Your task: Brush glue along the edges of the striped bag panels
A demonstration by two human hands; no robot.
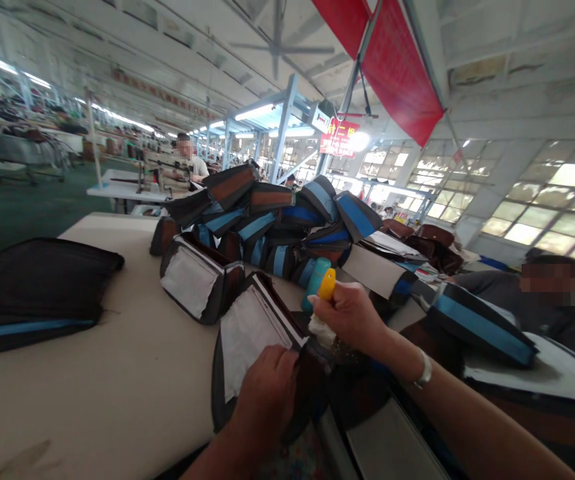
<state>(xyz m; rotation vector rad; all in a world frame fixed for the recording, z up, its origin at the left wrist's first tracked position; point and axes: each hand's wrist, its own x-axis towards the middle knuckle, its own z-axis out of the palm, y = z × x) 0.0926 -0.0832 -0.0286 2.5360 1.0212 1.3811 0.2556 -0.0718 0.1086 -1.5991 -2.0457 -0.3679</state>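
Observation:
My left hand [267,383] grips the edge of a dark bag piece [247,333] with a white panel, near the table's front. Its fingers are wrapped over the rim. My right hand [355,313] is closed around a yellow handle [327,285] just right of that piece; whitish matter shows below the fist, and the tool's lower end is unclear. Behind the handle stands a teal container [316,280]. A second bag piece with a white panel [190,280] sits farther back, on the left.
A pile of black bag pieces with blue and brown strips [262,220] covers the table's back. A dark piece [32,287] lies on the pale table [132,393] at left. At right are a person [542,300] and more pieces [485,323].

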